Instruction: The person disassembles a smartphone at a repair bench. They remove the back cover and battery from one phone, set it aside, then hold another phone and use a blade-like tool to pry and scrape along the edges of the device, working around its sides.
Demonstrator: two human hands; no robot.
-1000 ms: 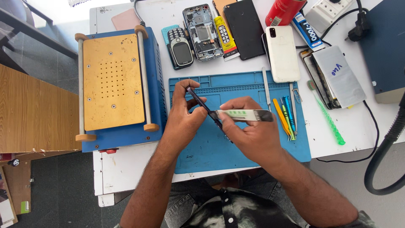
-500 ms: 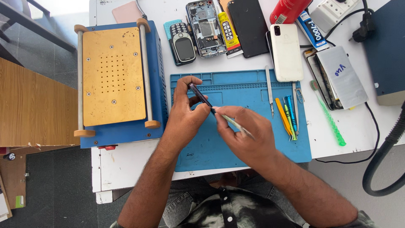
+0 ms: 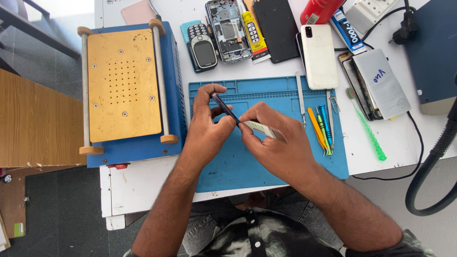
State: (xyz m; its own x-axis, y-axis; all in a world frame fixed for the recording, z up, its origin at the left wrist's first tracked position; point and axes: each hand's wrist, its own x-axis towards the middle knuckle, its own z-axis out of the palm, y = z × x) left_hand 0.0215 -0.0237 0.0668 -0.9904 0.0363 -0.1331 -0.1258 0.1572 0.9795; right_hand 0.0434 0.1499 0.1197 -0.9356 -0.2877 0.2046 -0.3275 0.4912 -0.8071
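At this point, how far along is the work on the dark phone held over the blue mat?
Done: tools are laid out along the blue silicone work mat. In hand: the left hand holds a thin dark phone on edge, while the right hand presses a pale flat card against its lower end. Left: no part looks lifted free yet.

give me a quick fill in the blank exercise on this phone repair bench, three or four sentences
1. The left hand holds a thin dark phone on its ____.
2. The right hand presses a pale thin card against the phone above the ____ work mat.
3. The white phone lies with its ____ facing up.
4. The gold-topped machine sits on the mat's ____ side.

Missing words: edge; blue; back; left
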